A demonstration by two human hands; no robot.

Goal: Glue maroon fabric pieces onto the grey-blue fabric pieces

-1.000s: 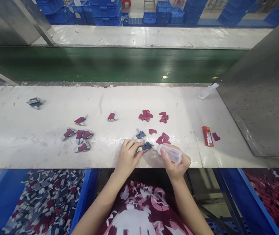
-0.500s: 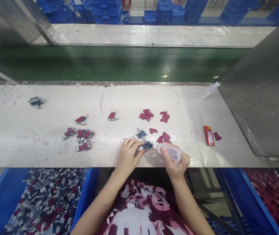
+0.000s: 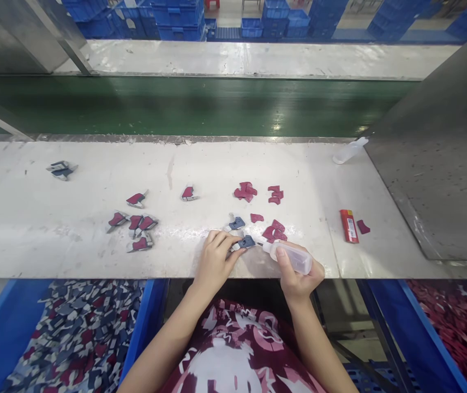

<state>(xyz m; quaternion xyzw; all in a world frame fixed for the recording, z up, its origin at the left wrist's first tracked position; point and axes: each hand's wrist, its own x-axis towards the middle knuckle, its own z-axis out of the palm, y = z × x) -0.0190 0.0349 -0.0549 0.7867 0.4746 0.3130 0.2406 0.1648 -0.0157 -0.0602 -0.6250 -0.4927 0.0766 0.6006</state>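
Between the fingers of my left hand (image 3: 217,256) is a small blue-and-white plastic part (image 3: 246,242), held low over the white table. My right hand (image 3: 301,275) grips a translucent squeeze bottle (image 3: 294,258), tilted with its thin dark tip pointing left at the part, a small distance from its right end. Just beyond my left fingers lies another blue-and-white part (image 3: 237,223). Several loose dark red pieces (image 3: 274,231) lie past the bottle, with a single red piece (image 3: 257,218) beside them and more red pieces (image 3: 245,191) farther back.
Assembled red-and-white parts (image 3: 138,222) lie to the left. At right are a red box-like packet (image 3: 348,226) and another clear bottle (image 3: 350,151). Blue bins of parts (image 3: 137,327) and red pieces (image 3: 433,333) stand below the table edge. A green belt (image 3: 217,106) runs behind.
My right hand has drawn the squeeze bottle slightly right and down, so its tip is farther from the blue part. My left hand stays almost where it was.
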